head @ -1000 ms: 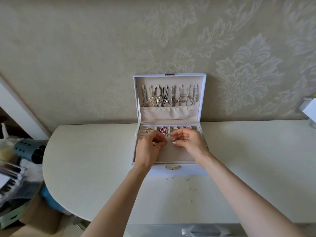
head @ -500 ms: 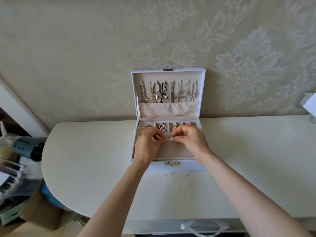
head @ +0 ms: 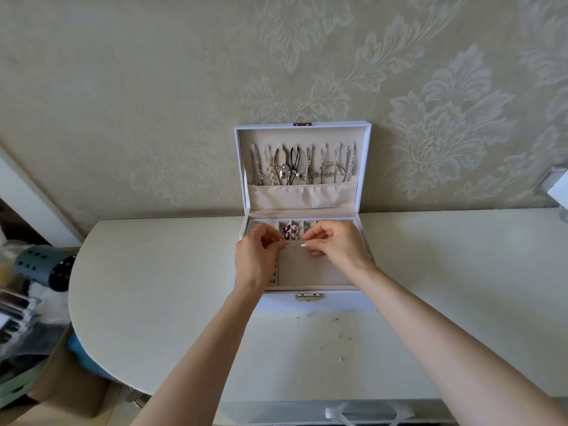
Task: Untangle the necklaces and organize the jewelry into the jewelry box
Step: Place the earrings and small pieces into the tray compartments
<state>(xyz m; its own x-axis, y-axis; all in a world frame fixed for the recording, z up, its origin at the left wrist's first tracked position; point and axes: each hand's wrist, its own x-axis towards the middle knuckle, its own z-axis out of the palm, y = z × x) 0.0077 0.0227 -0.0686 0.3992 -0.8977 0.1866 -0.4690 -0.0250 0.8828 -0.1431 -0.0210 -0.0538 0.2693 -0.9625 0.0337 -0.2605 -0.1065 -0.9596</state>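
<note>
The white jewelry box [head: 316, 302] stands open on the table against the wall. Several necklaces [head: 302, 167] hang from hooks inside its upright lid. Pink and black earrings [head: 290, 233] fill a small rear compartment of the beige tray. Both my hands hover over the tray. My left hand [head: 256, 259] pinches a tiny silver piece at its fingertips, and my right hand [head: 336, 247] pinches another tiny piece. A narrow gap separates the fingertips. Two tiny studs [head: 293, 246] lie on the tray's divider below that gap. What exactly each hand pinches is too small to tell.
Small loose jewelry bits [head: 336, 336] are scattered on the white table [head: 153, 287] in front of the box. Off the table's rounded left edge sit a blue perforated holder [head: 46, 267] and clutter. A white object [head: 558, 192] stands at the far right by the wall.
My fingertips, which touched over the tray a second ago, have drawn slightly apart. The box sits a little higher in view than at first.
</note>
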